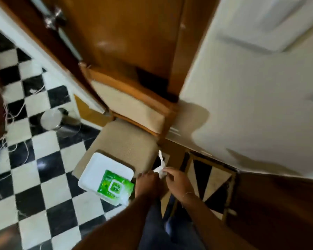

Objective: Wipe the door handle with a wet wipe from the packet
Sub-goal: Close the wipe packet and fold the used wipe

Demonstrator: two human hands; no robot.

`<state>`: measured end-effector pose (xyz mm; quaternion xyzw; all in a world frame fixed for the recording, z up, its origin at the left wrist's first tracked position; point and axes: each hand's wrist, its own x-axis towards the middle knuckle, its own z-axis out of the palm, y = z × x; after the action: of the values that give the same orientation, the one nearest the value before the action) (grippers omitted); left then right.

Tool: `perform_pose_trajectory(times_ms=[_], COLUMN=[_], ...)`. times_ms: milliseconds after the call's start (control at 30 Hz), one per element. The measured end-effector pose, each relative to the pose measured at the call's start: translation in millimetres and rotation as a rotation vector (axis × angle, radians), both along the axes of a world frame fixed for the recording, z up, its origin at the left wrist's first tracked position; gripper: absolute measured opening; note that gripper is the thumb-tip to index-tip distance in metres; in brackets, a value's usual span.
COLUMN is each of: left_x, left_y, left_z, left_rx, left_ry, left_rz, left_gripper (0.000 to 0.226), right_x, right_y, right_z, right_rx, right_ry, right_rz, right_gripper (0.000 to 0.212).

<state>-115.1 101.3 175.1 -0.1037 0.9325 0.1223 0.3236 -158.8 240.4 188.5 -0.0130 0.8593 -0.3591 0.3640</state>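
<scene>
- The left hand and right hand meet low in the view, at about 6 o'clock, just off the front right corner of a chair seat.
- Both share a white wet wipe: each grip is pinched on its crumpled lower part, while a twisted tail rises toward 12 o'clock.
- The green packet lies at 9 o'clock from the hands, on a white tray overhanging the front of the seat.
- The metal door handle sits far off at 11 o'clock, on the edge of the brown wooden door.
- A small pedal bin stands on the black-and-white chequered floor, at 9 o'clock from the chair.
- The view is motion-blurred.
</scene>
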Motion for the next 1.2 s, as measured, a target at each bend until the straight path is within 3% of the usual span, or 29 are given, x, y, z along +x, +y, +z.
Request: perform_pose_trajectory(times_ms=[67, 133, 200, 267, 367, 500, 567, 667, 733, 833, 900, 967, 1033, 1100, 1200], left_x=[-5.5, -12.1, -15.9, -16.9, -16.0, -13.5, -12.9, -12.2, -11.3, -5.2, 0.7, 11.3, 22.4, 30.2, 41.4], left_y=[24.6, 47.3, 71.0, 93.2, 104.2, 92.3, 86.0, 73.1, 65.5, 43.5, 30.9, 14.6, 1.1, -13.5, -40.4], left_z=[15.5, 29.4, 43.3, 51.7, 52.2, 61.6, 65.4, 64.6, 62.6, 55.2, 51.3, 45.6, 36.8, 26.2, 4.3], left_rx=[0.063, 0.244, 0.515, 0.648, 0.689, 0.721, 0.776, 0.921, 1.036, 1.060, 1.052, 1.057, 1.129, 1.183, 1.012], left_ry=[-0.015, -0.028, 0.017, 0.034, 0.049, 0.108, 0.117, 0.053, -0.012, -0.022, -0.051, -0.161, -0.227, -0.163, 0.021], left_rz=[-0.002, 0.157, 0.370, 0.360, 0.314, 0.513, 0.626, 0.869, 1.020, 1.208, 1.265, 1.251, 1.273, 1.382, 1.588], left_gripper=[0.039, 0.034, 0.056, 0.067, 0.042, 0.020, 0.019, 0.022, 0.022, 0.021, 0.024, 0.031, 0.032, 0.034, 0.033], right_x=[2.5, 6.5, 13.9, 19.1, 22.6, 20.1, 16.6, 10.2, 8.8, 6.7, 4.4, 2.0, -0.8, -2.1, -0.6], right_y=[32.4, 62.7, 88.8, 110.6, 129.4, 132.5, 127.6, 108.2, 96.0, 66.1, 50.6, 30.7, 10.5, -8.3, -21.8], right_z=[21.0, 40.4, 57.5, 65.1, 67.0, 66.3, 58.8, 54.2, 50.6, 44.7, 44.0, 39.8, 38.1, 29.8, 18.0], right_rx=[-0.062, -0.170, -0.247, -0.305, -0.320, -0.326, -0.274, -0.225, -0.194, -0.145, -0.132, -0.119, -0.093, -0.058, -0.022], right_ry=[-0.005, -0.035, -0.053, -0.037, -0.009, -0.009, -0.008, -0.032, -0.065, -0.089, -0.072, -0.060, -0.062, -0.068, -0.059], right_rz=[-0.134, -0.250, -0.327, -0.409, -0.506, -0.562, -0.526, -0.401, -0.316, -0.224, -0.230, -0.200, -0.117, 0.039, 0.205], right_gripper=[0.033, 0.034, 0.034, 0.033, 0.031, 0.034, 0.043, 0.030, 0.038, 0.020, 0.008, 0.019, 0.015, 0.009, 0.026])
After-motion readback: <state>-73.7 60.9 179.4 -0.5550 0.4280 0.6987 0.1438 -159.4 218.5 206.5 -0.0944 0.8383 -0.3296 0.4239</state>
